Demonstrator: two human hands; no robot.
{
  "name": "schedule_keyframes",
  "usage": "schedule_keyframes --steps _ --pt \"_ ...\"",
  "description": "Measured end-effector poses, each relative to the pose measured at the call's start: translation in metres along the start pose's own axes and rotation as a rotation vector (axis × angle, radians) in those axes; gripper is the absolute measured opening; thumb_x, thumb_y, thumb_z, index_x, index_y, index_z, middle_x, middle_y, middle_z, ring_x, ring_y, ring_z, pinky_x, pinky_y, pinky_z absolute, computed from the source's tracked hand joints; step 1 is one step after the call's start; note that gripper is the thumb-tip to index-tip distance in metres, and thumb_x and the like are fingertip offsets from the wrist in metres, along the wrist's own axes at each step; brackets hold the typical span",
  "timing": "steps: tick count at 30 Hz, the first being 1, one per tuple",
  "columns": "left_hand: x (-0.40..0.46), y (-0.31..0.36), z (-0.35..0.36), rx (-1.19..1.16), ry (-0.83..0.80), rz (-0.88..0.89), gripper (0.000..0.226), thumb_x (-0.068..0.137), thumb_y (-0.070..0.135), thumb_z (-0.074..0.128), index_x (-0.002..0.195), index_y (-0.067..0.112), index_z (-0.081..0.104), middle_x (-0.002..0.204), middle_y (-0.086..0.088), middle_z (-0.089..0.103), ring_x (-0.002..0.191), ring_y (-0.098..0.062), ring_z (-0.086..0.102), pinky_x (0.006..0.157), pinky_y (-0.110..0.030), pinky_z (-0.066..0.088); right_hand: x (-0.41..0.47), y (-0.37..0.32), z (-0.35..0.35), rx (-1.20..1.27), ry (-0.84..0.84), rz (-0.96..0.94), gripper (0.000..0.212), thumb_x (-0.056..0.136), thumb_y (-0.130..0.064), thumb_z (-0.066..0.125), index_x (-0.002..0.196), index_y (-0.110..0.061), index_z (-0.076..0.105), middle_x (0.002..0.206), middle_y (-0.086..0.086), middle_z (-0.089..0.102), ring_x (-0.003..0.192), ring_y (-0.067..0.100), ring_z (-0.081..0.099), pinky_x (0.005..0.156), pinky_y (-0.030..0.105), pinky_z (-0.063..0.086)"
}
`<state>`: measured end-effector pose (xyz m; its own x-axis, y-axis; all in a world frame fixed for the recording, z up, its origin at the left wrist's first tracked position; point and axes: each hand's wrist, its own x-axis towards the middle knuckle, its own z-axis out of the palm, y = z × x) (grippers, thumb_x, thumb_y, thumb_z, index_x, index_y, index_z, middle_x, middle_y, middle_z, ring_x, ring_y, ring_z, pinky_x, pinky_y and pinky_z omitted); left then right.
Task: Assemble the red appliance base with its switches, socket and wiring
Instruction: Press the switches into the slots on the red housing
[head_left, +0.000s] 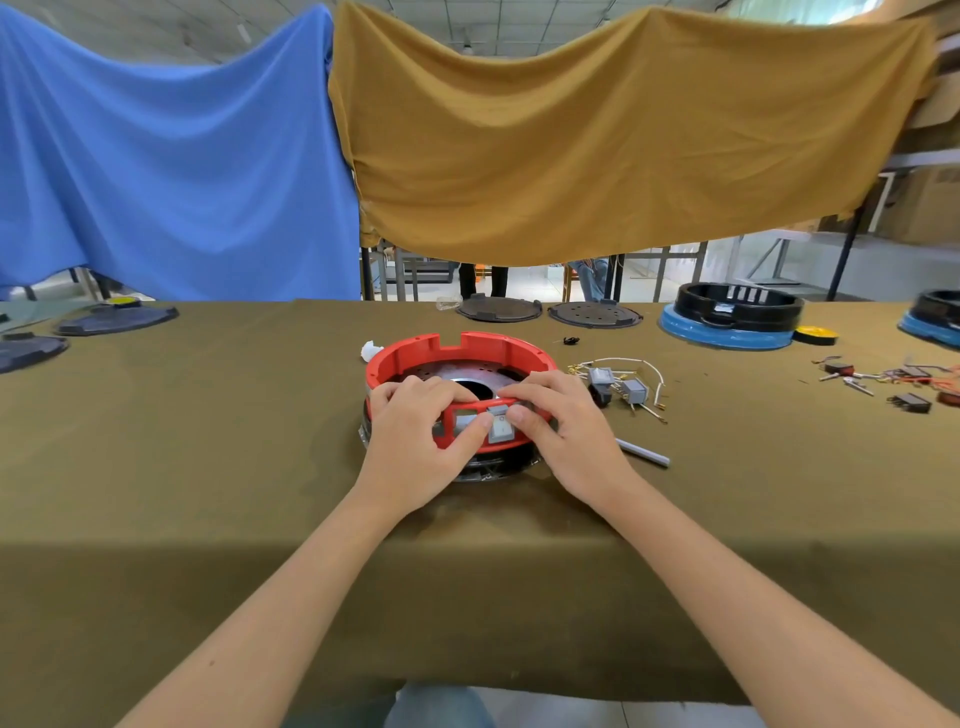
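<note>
The red appliance base (462, 349) is a round ring with a metal plate inside, standing on the olive table in front of me. A grey rocker switch (500, 425) sits in an opening of its near wall. My left hand (415, 441) grips the near rim, fingers curled over the top and thumb pressing on the switch. My right hand (558, 426) holds the rim the same way from the right, its thumb on the switch's right edge. More grey switches with white wiring (623, 387) lie just right of the base.
A grey pen-like tool (644, 453) lies right of my right hand. Red and black switches with wires (893, 382) are at far right. Black lids (498, 310) and blue-and-black bases (732, 314) line the table's far edge. Blue and mustard cloths hang behind.
</note>
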<state>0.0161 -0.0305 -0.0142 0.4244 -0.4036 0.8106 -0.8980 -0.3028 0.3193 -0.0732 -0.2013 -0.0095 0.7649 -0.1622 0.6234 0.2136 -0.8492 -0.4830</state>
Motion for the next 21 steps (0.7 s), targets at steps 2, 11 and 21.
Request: schedule_keyframes --steps 2,11,21 --pt "0.0 0.0009 -0.0004 -0.003 -0.005 0.001 0.023 0.087 0.053 0.053 0.092 0.034 0.064 0.08 0.017 0.061 0.08 -0.006 0.052 0.087 -0.027 0.024 0.0009 -0.0001 0.0001 0.009 0.015 0.003 0.026 0.097 -0.023 0.06 0.121 -0.02 0.069 0.114 -0.005 0.059 0.115 0.008 0.042 0.094 0.0 0.021" --pt "-0.0005 -0.0003 -0.0001 -0.014 -0.009 0.001 0.028 0.088 0.053 0.051 0.092 0.031 0.067 0.078 0.012 0.062 0.078 -0.008 0.052 0.089 -0.03 0.027 -0.0016 0.0 -0.001 -0.003 0.008 -0.011 0.028 0.1 -0.027 0.055 0.125 -0.023 0.068 0.113 -0.008 0.056 0.11 0.004 0.037 0.092 0.001 0.022" --pt "-0.0005 -0.0032 0.0013 -0.008 -0.005 0.002 0.026 0.09 0.054 0.049 0.092 0.034 0.065 0.078 0.015 0.06 0.078 -0.005 0.051 0.09 -0.026 0.024 0.0002 0.0003 0.0006 0.017 0.041 0.006 0.027 0.098 -0.03 0.057 0.12 -0.024 0.071 0.111 -0.007 0.06 0.111 0.009 0.041 0.092 0.004 0.025"
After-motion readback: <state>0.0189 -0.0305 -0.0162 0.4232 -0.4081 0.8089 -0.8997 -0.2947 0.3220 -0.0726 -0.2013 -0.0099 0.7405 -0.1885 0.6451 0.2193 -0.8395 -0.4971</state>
